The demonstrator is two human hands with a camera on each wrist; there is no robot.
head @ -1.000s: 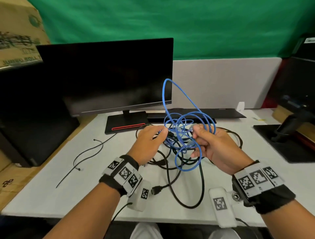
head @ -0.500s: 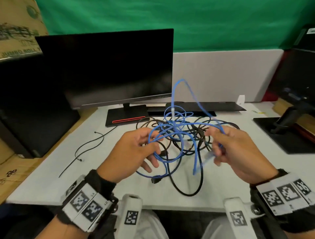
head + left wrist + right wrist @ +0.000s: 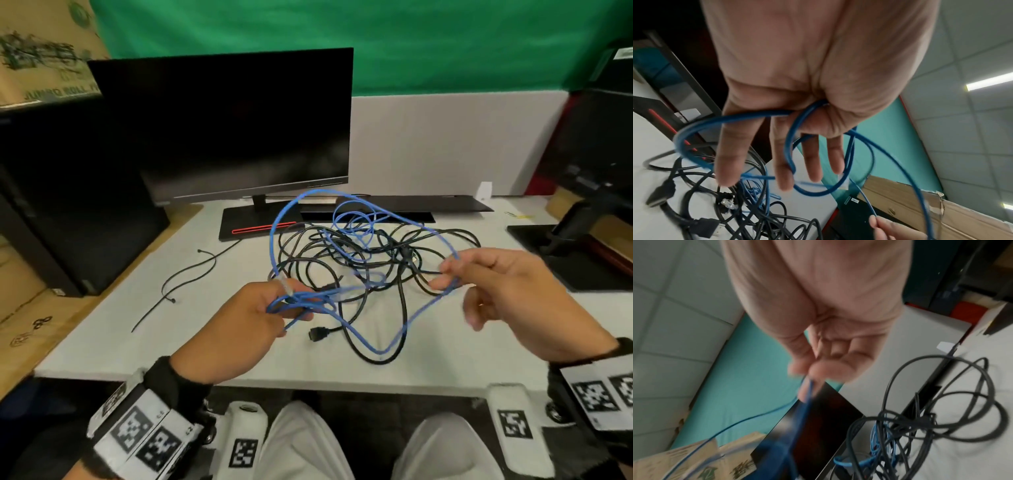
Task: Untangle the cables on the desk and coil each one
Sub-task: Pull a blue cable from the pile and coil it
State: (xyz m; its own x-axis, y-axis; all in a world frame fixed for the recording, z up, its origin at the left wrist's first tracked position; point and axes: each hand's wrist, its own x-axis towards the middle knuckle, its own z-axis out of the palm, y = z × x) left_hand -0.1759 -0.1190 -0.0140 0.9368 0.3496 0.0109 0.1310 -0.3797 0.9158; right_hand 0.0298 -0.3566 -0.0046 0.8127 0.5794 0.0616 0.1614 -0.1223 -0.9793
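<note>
A blue cable (image 3: 271, 240) rises in wide loops from a tangle of black cables (image 3: 407, 251) lying mid-desk. My left hand (image 3: 284, 308) grips several blue strands bunched together, low over the desk's front half. In the left wrist view the thumb pins the blue cable (image 3: 786, 149) against the palm of my left hand (image 3: 809, 123), whose fingers point outward. My right hand (image 3: 445, 277) pinches one blue strand between thumb and forefinger, off to the right of the tangle. The right wrist view is blurred but shows my right hand (image 3: 807, 371) in the same pinch on the blue cable (image 3: 805, 395). A black plug (image 3: 317, 333) lies near the front.
A dark monitor (image 3: 222, 130) on a red-striped base (image 3: 260, 226) stands behind the tangle. A second monitor stand (image 3: 575, 222) sits at the right. A thin black cable tie (image 3: 191, 274) lies at the left. The desk's front edge (image 3: 274, 380) runs just ahead of my knees.
My hands have drawn apart and back toward me, pulling the bunched blue cable out into one wide loop. The black cables have stayed on the desk.
</note>
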